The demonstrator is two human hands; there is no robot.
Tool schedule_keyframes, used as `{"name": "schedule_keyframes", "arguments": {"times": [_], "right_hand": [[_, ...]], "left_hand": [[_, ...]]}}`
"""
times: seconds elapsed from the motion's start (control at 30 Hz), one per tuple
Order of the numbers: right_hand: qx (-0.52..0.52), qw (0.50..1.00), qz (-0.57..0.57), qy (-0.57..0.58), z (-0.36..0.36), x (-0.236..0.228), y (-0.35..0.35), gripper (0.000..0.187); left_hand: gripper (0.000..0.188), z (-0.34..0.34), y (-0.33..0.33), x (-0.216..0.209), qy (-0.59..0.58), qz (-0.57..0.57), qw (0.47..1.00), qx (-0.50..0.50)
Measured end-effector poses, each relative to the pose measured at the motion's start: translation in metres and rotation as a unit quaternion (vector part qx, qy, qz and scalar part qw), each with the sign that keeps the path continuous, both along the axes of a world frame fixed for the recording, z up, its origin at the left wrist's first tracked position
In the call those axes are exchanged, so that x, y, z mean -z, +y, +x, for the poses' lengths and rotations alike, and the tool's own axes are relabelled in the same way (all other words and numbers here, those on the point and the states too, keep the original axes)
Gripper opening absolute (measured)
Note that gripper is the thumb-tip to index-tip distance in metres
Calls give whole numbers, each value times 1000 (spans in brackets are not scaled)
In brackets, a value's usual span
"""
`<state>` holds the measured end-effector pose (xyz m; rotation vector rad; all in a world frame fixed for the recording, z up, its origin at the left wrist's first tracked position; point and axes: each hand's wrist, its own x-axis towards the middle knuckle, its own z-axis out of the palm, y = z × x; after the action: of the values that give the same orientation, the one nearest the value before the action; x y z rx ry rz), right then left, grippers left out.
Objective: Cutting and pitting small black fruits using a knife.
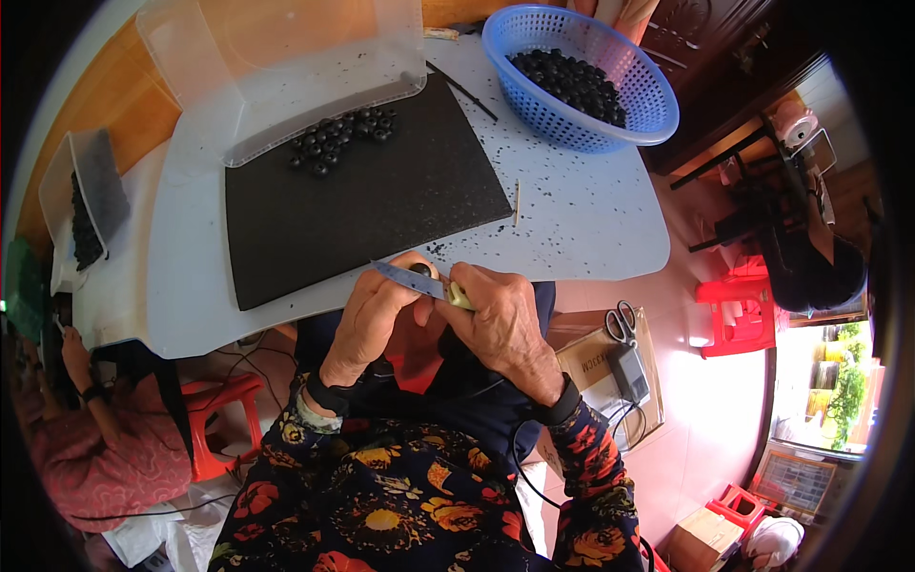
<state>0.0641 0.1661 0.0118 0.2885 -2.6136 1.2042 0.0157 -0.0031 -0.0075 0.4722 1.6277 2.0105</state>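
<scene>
With fingers of the left hand (pixel 364 310) drawn in narrow, pinching one round black bead (pixel 420 271) near the fingertips. With fingers of the right hand (pixel 505 315) wrapped tight, gripping a small knife (pixel 405 276) by its pale green handle. Pointing the blade leftward, across the lower part of the bead in this view; can't tell whether touching or cutting in. Holding both above the lap, just off the near edge of a pale table (pixel 610 219).

On the table: a flat black board (pixel 381 210), with a loose heap of black beads (pixel 334 141) at its far side. Just behind the heap: a clear plastic bin (pixel 305 57). Right of the board: a dark stick (pixel 465 93), a thin pale stick (pixel 518 202), dark crumbs scattered around. At far right: a blue perforated basket (pixel 553 124), part filled with more black pieces. At far left: a smaller clear container (pixel 107 181), dark contents too small to tell.

Off the table, left: a co-worker's hand (pixel 76 355), a red stool (pixel 221 419). Right: scissors (pixel 622 324) and a dark adapter (pixel 629 372) by a cardboard box (pixel 583 360).
</scene>
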Motion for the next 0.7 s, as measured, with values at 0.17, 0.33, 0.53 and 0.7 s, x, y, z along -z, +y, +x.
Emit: {"name": "schedule_keyframes", "arguments": {"times": [0.17, 0.33, 0.53, 0.7], "right_hand": [[-8, 1000, -13, 0, -1, 5, 1, 18], [-7, 1000, 6, -11, -4, 1, 0, 18], [-14, 1000, 10, -12, -5, 3, 1, 18], [-6, 1000, 7, -17, -5, 2, 2, 18]], "left_hand": [[22, -2, -2, 6, 7, 10, 1000, 2], [23, -3, -5, 5, 15, 8, 1000, -2], [25, -4, -5, 4, 26, -9, 1000, 1], [24, -3, -5, 3, 22, -16, 1000, 7]]}}
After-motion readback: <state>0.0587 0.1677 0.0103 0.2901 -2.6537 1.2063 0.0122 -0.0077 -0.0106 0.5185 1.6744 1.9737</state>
